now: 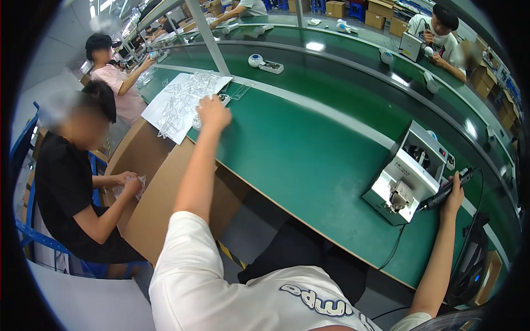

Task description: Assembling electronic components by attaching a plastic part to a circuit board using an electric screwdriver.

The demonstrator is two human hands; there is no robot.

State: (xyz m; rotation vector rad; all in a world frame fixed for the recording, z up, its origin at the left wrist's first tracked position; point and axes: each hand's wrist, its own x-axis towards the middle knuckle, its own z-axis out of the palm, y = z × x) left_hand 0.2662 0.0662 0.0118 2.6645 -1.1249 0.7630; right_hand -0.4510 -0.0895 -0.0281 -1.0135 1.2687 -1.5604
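My left arm reaches far across to the left. My left hand (214,113) closes over a small white device with a round head (197,121); the hand covers its middle, and a pale end shows beyond the fingers. Beside it, clear plastic pieces (190,98) are heaped on a white sheet (178,132). On the right, my right hand (455,194) is wrapped round a black electric screwdriver (440,197) with a cord. The screwdriver's tip points left, beside the front of a silver screw feeder (411,175). Whether the tip touches the feeder cannot be seen.
A conveyor belt (331,59) curves past the green table (298,160), carrying several white round-headed devices, one of them (266,63) nearby. An open cardboard box (160,187) stands at the table's left edge. A person in black (72,187) works beside it; other people sit farther off.
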